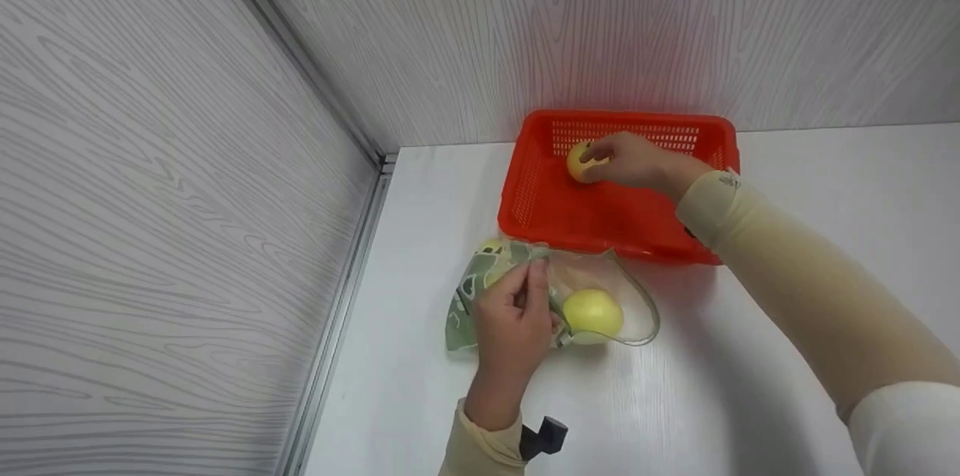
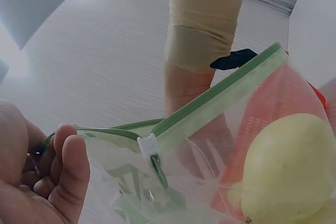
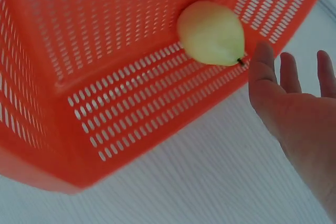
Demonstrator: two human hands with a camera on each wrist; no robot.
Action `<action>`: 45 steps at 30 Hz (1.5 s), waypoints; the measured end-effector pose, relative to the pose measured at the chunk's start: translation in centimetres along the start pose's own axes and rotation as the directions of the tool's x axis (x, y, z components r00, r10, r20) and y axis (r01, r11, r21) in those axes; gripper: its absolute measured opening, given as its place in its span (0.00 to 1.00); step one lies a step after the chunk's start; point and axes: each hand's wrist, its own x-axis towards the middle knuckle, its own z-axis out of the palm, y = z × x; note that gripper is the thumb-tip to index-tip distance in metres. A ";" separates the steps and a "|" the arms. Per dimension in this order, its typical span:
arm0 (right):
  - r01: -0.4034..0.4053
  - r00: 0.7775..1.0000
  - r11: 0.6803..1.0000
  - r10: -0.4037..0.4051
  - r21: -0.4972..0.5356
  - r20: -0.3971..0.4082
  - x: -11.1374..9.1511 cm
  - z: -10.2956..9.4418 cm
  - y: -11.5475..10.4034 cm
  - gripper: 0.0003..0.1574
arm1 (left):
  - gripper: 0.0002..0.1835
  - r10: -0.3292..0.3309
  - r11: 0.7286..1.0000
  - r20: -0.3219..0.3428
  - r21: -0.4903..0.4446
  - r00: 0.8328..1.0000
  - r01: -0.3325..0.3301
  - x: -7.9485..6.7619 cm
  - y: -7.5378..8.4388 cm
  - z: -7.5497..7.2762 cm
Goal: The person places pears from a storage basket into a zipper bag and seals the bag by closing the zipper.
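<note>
My left hand (image 1: 514, 318) pinches the edge of a clear zip bag (image 1: 461, 322) with green printing, its mouth spread open. A yellow pear (image 1: 592, 312) lies inside near the mouth, and more yellow shows through the plastic on the left. In the left wrist view, a white slider (image 2: 148, 145) sits on the green zip strip. My right hand (image 1: 630, 160) is over the red basket (image 1: 607, 217), fingers beside another yellow pear (image 1: 576, 161). The right wrist view has that pear (image 3: 210, 32) resting against the basket's wall, with the loosely bent fingers (image 3: 290, 74) apart from it.
The basket has slotted walls and stands at the back of the white table (image 1: 375, 401), close to a wood-grain panel (image 1: 450, 34). Another panel (image 1: 165, 184) with a metal edge strip borders the left side. The bag lies just in front of the basket.
</note>
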 end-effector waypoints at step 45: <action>0.082 0.970 0.981 -0.119 -0.175 -0.211 -1.3 3.2 4.1 0.41 | 0.13 -0.035 0.999 0.119 0.016 0.992 0.033 -1.4 -0.8 0.7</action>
